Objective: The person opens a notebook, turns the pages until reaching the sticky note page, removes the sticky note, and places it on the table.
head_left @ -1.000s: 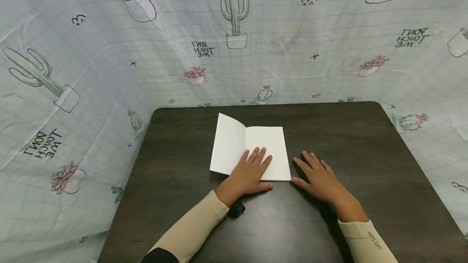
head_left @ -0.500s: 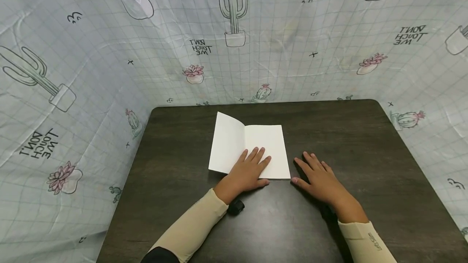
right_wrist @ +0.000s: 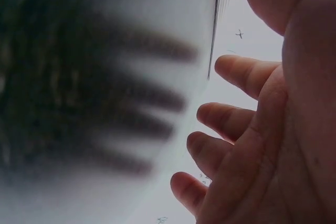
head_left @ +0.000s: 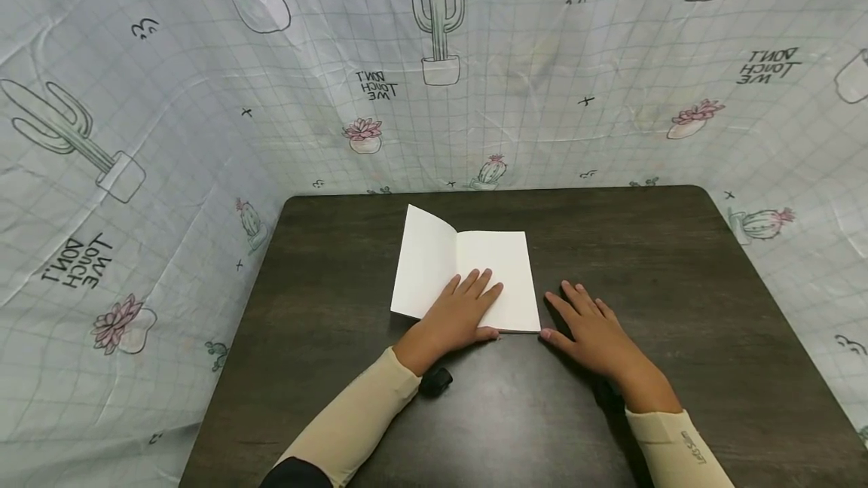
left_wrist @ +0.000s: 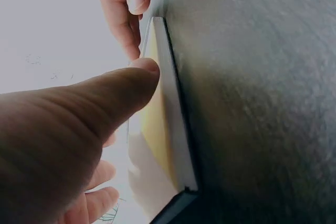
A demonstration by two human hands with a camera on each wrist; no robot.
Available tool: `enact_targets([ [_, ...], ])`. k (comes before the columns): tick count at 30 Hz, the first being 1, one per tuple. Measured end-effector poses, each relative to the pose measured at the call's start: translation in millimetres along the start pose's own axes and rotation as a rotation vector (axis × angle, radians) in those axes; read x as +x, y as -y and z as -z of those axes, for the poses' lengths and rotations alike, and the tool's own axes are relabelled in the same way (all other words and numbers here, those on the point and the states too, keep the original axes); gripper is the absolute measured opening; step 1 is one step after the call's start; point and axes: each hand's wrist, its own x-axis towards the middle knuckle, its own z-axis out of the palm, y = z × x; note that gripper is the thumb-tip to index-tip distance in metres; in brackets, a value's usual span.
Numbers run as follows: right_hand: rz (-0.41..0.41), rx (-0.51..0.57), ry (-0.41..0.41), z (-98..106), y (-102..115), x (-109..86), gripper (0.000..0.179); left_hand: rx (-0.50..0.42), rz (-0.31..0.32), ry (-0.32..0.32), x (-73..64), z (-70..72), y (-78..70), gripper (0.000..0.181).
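An open book with blank white pages (head_left: pixel 511 269) lies on the dark table, its left leaf tilted up. Across the lower part of the right page rests my left hand (head_left: pixel 450 318), fingers spread and fairly straight. Its thumb (left_wrist: pixel 128 85) reaches over the book's near edge in the left wrist view, where the page block (left_wrist: pixel 176 145) and dark cover show. Just right of the book is my right hand (head_left: pixel 600 337), holding nothing, fingers extended over the table. Its thumb tip is close to the book's lower right corner; contact is unclear.
The dark wooden table (head_left: pixel 651 247) has rounded far corners. A pale cloth printed with cacti (head_left: pixel 305 96) hangs around its back and sides. Under my left wrist sits a small black device (head_left: pixel 435 382).
My left hand has shifted slightly left on the page, and its thumb has drawn in a little. The book and my right hand stay nearly still; the head view shifts slightly.
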Motion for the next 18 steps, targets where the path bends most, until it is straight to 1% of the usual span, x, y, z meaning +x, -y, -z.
enact_targets([
  [4, -0.002, 0.001, 0.002, 0, 0, 1.2, 0.081, -0.012, 0.014, -0.023, -2.0, 3.4, 1.2, 0.092],
  [8, -0.003, 0.006, 0.004, 0, 2, 2.7, 0.082, -0.003, 0.021, -0.055, -4.8, 4.9, 3.2, 0.095],
  [18, 0.021, 0.012, 0.000, -3, 5, 8.0, 0.083, 0.003, 0.035, -0.127, -14.3, 9.4, 6.4, 0.100],
])
